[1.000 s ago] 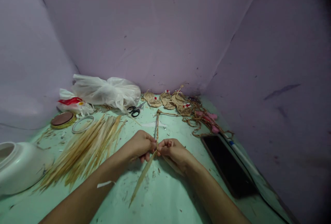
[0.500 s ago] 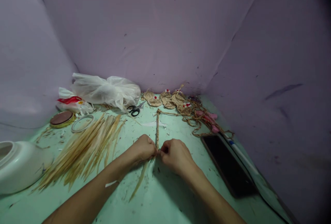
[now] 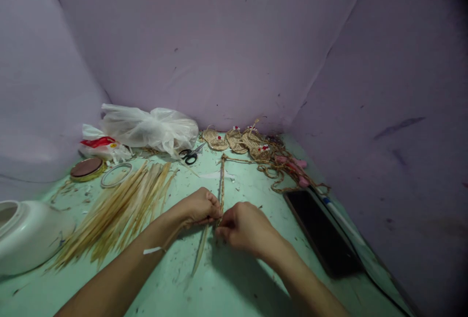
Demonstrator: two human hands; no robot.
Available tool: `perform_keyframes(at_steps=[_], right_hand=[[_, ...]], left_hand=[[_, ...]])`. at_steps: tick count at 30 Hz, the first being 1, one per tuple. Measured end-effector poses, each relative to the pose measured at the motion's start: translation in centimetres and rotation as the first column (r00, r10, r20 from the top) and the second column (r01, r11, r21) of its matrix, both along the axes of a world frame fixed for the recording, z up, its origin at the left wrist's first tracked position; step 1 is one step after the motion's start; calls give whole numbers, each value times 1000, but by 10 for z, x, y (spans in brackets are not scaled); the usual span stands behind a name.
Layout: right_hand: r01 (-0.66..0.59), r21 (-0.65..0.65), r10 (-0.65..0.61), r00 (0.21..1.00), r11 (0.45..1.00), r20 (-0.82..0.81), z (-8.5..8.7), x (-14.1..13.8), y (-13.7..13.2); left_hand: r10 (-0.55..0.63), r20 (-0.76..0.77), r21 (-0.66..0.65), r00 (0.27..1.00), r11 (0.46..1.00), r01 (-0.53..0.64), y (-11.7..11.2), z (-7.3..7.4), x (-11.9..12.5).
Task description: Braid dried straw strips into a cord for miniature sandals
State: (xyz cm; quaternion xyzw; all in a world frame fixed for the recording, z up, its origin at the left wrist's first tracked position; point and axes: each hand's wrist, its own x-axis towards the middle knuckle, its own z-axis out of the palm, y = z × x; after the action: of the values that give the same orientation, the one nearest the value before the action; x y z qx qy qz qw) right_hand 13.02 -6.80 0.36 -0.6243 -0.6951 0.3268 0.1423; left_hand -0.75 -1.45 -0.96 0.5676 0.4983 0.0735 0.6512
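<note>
A braided straw cord (image 3: pixel 222 183) runs down the middle of the table toward me, its far end turning right to a coil of the same cord. My left hand (image 3: pixel 204 207) is closed on the near end of the cord. My right hand (image 3: pixel 243 224) pinches at the same end, fingertips close to the left ones; the strand between them is mostly hidden. A loose pale straw strip (image 3: pixel 199 253) hangs from below my left hand onto the table. To the left lies a fanned bundle of dry straw strips (image 3: pixel 120 214).
Several woven straw pieces with red and white beads (image 3: pixel 215 140) lie at the back beside scissors (image 3: pixel 189 156) and a plastic bag (image 3: pixel 149 129). A phone (image 3: pixel 321 234) lies right, near tangled cord (image 3: pixel 276 173). A white jar (image 3: pixel 32 236) lies left, near a tape roll (image 3: pixel 116 175).
My right hand has shifted slightly left and down, closer to my left hand. My left fingers have turned a little, and the hanging strip has swung right.
</note>
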Motion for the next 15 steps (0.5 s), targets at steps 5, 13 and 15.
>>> perform_keyframes(at_steps=[5, 13, 15], right_hand=[[272, -266, -371, 801, 925, -470, -4, 16, 17], [119, -440, -366, 762, 890, -535, -23, 0, 14], [140, -401, -347, 789, 905, -508, -29, 1, 15]], left_hand=[[-3, 43, -9, 999, 1000, 4, -1, 6, 1], [-66, 53, 32, 996, 997, 64, 0, 5, -1], [-92, 33, 66, 995, 994, 89, 0, 3, -1]])
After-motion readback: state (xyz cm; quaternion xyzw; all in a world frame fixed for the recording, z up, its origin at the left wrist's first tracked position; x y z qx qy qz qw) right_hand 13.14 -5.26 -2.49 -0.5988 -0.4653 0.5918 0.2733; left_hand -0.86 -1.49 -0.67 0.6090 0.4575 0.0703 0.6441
